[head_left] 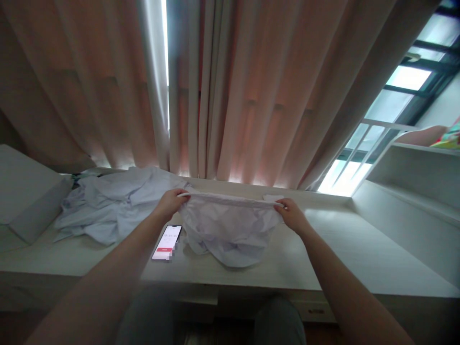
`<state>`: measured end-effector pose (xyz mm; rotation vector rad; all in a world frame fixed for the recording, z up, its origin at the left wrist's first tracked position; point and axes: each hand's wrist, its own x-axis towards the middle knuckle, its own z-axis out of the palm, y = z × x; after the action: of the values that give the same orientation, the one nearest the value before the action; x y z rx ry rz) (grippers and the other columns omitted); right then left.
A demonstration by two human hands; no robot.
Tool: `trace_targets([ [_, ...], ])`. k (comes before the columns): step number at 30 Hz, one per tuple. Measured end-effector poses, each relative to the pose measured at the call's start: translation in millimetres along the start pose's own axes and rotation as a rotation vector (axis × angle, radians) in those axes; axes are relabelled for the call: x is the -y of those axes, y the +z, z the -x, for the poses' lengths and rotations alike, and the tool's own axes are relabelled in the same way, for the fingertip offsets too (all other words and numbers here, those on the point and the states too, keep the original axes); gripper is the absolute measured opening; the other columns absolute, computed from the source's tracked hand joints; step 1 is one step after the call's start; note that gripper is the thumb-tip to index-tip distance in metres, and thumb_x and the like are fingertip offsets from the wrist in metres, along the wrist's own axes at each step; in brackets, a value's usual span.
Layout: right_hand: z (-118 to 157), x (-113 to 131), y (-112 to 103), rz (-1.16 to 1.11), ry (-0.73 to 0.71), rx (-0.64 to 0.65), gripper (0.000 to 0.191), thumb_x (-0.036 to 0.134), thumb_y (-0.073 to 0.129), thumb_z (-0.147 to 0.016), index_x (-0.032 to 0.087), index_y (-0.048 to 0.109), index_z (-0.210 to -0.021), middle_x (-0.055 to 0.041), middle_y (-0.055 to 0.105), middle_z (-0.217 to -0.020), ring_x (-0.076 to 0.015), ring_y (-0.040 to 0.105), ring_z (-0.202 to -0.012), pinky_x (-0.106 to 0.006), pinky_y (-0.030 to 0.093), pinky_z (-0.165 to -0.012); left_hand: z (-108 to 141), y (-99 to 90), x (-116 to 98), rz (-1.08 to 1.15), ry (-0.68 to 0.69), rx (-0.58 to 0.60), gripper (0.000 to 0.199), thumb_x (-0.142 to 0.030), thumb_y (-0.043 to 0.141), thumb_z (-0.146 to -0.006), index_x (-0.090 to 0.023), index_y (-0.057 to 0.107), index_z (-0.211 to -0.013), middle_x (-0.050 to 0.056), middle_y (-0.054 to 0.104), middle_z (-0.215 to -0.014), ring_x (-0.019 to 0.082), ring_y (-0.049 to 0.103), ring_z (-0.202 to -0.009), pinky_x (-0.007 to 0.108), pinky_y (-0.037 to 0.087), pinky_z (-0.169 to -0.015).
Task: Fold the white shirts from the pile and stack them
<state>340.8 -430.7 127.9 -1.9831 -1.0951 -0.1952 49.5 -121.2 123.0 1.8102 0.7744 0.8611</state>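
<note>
Between my two hands a white cloth (230, 225), perhaps a garment, is stretched by its thick folded upper edge. My left hand (171, 202) pinches the left end of that edge, and my right hand (290, 214) grips the right end. The rest of the cloth hangs in loose wrinkles over the desk, its lower part near or on the surface. Just below my left hand a phone (167, 243) lies face up with its screen lit. To the left is a crumpled heap of white clothing (118, 203).
The pale desk (352, 258) runs across the view. A white box-like object (32, 196) stands at its left end, and a shelf unit (417, 211) borders the right. Curtains (273, 96) hang behind. Below the front edge is a drawer (316, 310).
</note>
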Motion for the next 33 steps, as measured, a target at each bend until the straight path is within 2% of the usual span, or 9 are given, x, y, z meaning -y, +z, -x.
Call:
trace_targets([
  [3, -1, 4, -4, -0.058, -0.071, -0.173, 0.025, 0.040, 0.055, -0.070, 0.019, 0.064, -0.081, -0.0092, 0.051, -0.115, -0.0232, 0.049, -0.101, -0.034, 0.044, -0.077, 2, 0.6, -5, 0.072, 0.025, 0.028, 0.029, -0.037, 0.064, -0.056, -0.015, 0.062, -0.074, -0.002, 0.057, -0.061, 0.010, 0.048, -0.055, 0.020, 0.034, -0.050],
  [5, 0, 9, -8, -0.130, -0.038, -0.150, 0.027, 0.042, 0.051, -0.074, 0.020, 0.063, -0.084, -0.0086, 0.056, -0.108, -0.0215, 0.052, -0.093, -0.032, 0.044, -0.073, 4, -0.8, -9, 0.122, 0.042, 0.065, 0.032, -0.038, 0.066, -0.055, -0.015, 0.062, -0.076, -0.001, 0.059, -0.065, 0.011, 0.051, -0.059, 0.021, 0.037, -0.054],
  [7, 0, 13, -12, -0.190, 0.046, -0.077, 0.031, 0.043, 0.045, -0.077, 0.019, 0.061, -0.089, -0.0060, 0.061, -0.085, -0.0191, 0.055, -0.076, -0.030, 0.044, -0.065, 7, -3.0, -14, 0.141, 0.040, 0.105, 0.035, -0.040, 0.067, -0.054, -0.015, 0.063, -0.079, 0.000, 0.061, -0.068, 0.012, 0.053, -0.063, 0.021, 0.039, -0.057],
  [10, -1, 14, -14, -0.192, 0.105, 0.019, 0.032, 0.044, 0.044, -0.077, 0.019, 0.060, -0.086, -0.0020, 0.058, -0.065, -0.0170, 0.052, -0.059, -0.028, 0.041, -0.055, 11, -6.1, -22, 0.103, 0.007, 0.172, 0.040, -0.042, 0.068, -0.053, -0.015, 0.064, -0.082, 0.001, 0.063, -0.070, 0.014, 0.055, -0.067, 0.023, 0.041, -0.061],
  [20, -4, 18, -21, -0.179, 0.060, 0.009, 0.029, 0.040, 0.044, -0.077, 0.018, 0.060, -0.085, -0.0032, 0.061, -0.072, -0.0175, 0.054, -0.065, -0.028, 0.041, -0.059, 24, -12.0, -47, -0.043, 0.078, 0.384, 0.032, -0.041, 0.065, -0.060, -0.018, 0.064, -0.081, 0.001, 0.064, -0.074, 0.016, 0.057, -0.070, 0.024, 0.041, -0.063],
  [22, -3, 16, -21, -0.194, 0.068, 0.016, 0.030, 0.040, 0.045, -0.077, 0.017, 0.060, -0.087, -0.0035, 0.061, -0.074, -0.0177, 0.054, -0.067, -0.028, 0.042, -0.060, 26, -12.4, -45, -0.117, 0.087, 0.361, 0.032, -0.047, 0.058, -0.065, -0.018, 0.065, -0.077, 0.002, 0.064, -0.072, 0.017, 0.057, -0.067, 0.024, 0.040, -0.060],
  [25, 0, 13, -19, -0.275, 0.102, 0.044, 0.035, 0.042, 0.046, -0.076, 0.018, 0.059, -0.097, -0.0034, 0.062, -0.077, -0.0173, 0.054, -0.066, -0.028, 0.042, -0.059, 24, -10.3, -38, -0.293, 0.138, 0.206, 0.033, -0.049, 0.053, -0.069, -0.019, 0.064, -0.074, 0.002, 0.062, -0.069, 0.018, 0.055, -0.066, 0.024, 0.038, -0.057],
  [28, 1, 12, -17, -0.295, 0.104, 0.063, 0.036, 0.043, 0.047, -0.075, 0.019, 0.059, -0.099, -0.0033, 0.062, -0.078, -0.0173, 0.054, -0.065, -0.028, 0.042, -0.057, 20, -6.5, -33, -0.496, 0.235, 0.088, 0.027, -0.043, 0.052, -0.071, -0.023, 0.061, -0.087, 0.002, 0.063, -0.076, 0.018, 0.056, -0.071, 0.025, 0.038, -0.062],
  [33, 0, 9, -21, -0.153, 0.064, 0.086, 0.029, 0.042, 0.047, -0.076, 0.019, 0.061, -0.085, -0.0027, 0.061, -0.072, -0.0178, 0.054, -0.065, -0.029, 0.041, -0.060, 15, -2.1, -29, -0.768, 0.473, 0.153, 0.023, -0.035, 0.041, -0.080, -0.022, 0.061, -0.079, 0.006, 0.063, -0.084, 0.020, 0.055, -0.084, 0.029, 0.036, -0.079],
])
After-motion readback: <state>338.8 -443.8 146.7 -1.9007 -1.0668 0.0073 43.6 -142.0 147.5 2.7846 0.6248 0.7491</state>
